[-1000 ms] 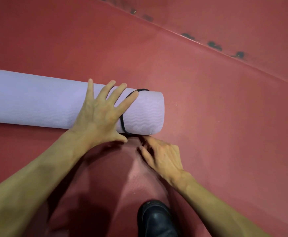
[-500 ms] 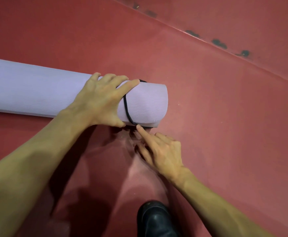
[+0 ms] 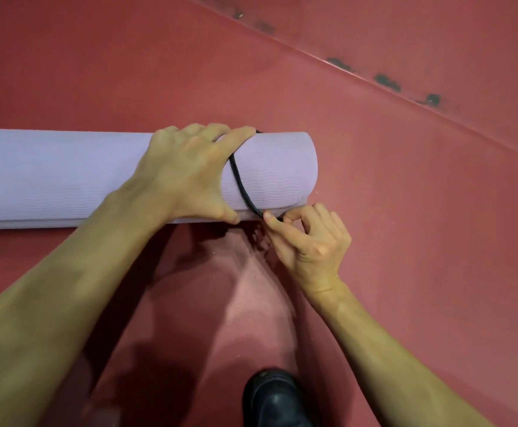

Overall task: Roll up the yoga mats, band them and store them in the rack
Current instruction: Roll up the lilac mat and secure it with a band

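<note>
Mat (image 3: 66, 174) lies sideways before us, its end to our right. Our left hand (image 3: 186, 174) curls over it; our right hand (image 3: 310, 241), nearer the end, pinches the band (image 3: 240, 183).

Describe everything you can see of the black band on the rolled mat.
The band is a thin black cord, rubbery-looking, looped at a slant round the lilac mat near its right end. Its top passes under a finger of the left hand, which grips the mat. Its lower end reaches the mat's bottom edge, where the right hand appears to pinch it. The far side is hidden.
</note>
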The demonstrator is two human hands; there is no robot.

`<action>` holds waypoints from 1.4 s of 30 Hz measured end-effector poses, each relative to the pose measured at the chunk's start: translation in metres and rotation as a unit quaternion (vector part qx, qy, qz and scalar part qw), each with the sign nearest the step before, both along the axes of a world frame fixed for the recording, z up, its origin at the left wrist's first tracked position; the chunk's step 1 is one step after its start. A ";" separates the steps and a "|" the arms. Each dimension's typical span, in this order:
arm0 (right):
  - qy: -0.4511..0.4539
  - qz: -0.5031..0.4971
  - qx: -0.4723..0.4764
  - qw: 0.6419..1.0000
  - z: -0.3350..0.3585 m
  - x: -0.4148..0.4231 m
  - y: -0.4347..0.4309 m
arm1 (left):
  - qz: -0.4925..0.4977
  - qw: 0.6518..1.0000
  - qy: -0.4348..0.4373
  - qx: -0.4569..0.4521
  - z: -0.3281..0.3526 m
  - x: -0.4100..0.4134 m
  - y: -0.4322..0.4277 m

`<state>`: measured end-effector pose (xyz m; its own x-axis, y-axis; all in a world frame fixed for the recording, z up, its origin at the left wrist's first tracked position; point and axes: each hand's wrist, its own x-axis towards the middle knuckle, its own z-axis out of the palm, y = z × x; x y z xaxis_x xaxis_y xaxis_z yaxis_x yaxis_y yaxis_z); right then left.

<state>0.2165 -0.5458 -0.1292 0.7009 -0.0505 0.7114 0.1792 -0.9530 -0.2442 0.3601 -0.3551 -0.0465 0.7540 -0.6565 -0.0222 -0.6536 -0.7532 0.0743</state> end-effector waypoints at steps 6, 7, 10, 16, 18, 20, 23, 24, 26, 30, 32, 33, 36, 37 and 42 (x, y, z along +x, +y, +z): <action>0.113 -0.043 0.116 0.986 -0.024 -0.028 0.016 | -0.014 1.000 0.018 0.002 -0.029 -0.007 -0.003; 0.128 -0.052 0.131 0.982 -0.026 -0.031 0.019 | -0.017 1.000 0.021 0.000 -0.029 -0.005 -0.003; 0.123 -0.068 0.147 0.979 -0.025 -0.032 0.022 | -0.028 0.999 0.026 -0.007 -0.028 -0.003 0.000; 0.153 -0.095 0.110 0.977 -0.031 -0.040 0.014 | -0.006 0.999 0.037 -0.024 -0.032 -0.012 0.000; 0.187 -0.105 0.127 0.968 -0.032 -0.043 0.016 | 0.006 0.999 0.032 -0.024 -0.035 -0.014 -0.001; 0.218 -0.107 0.141 0.960 -0.032 -0.044 0.018 | 0.012 0.999 0.033 -0.030 -0.037 -0.015 -0.003; 0.237 -0.133 0.151 0.950 -0.033 -0.044 0.018 | 0.018 0.999 0.031 -0.035 -0.037 -0.014 -0.003; 0.238 -0.149 0.143 0.949 -0.034 -0.044 0.016 | 0.020 0.998 0.036 -0.037 -0.037 -0.014 -0.003; 0.236 -0.179 0.131 0.946 -0.036 -0.044 0.010 | 0.022 0.998 0.036 -0.039 -0.038 -0.015 -0.003; 0.283 -0.201 0.131 0.929 -0.038 -0.044 0.000 | 0.022 0.999 0.023 -0.040 -0.040 -0.016 -0.003; 0.345 -0.201 0.121 0.909 -0.035 -0.039 -0.003 | 0.021 0.999 0.018 -0.042 -0.041 -0.017 -0.002; 0.384 -0.196 0.111 0.896 -0.032 -0.035 -0.005 | 0.020 0.999 0.017 -0.045 -0.041 -0.018 -0.002; 0.461 -0.159 0.071 0.870 -0.022 -0.023 -0.010 | 0.017 0.999 0.017 -0.048 -0.040 -0.019 -0.002; 0.472 -0.154 0.062 0.866 -0.019 -0.020 -0.010 | 0.018 0.999 0.019 -0.047 -0.040 -0.018 -0.003; 0.493 -0.190 0.087 0.845 -0.013 -0.006 -0.002 | 0.023 0.998 0.016 -0.053 -0.040 -0.013 -0.005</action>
<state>0.2108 -0.5481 -0.1425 0.8580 -0.4488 -0.2498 -0.5037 -0.8304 -0.2380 0.3469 -0.3598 -0.0861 0.7840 -0.6204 0.0212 -0.6138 -0.7697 0.1753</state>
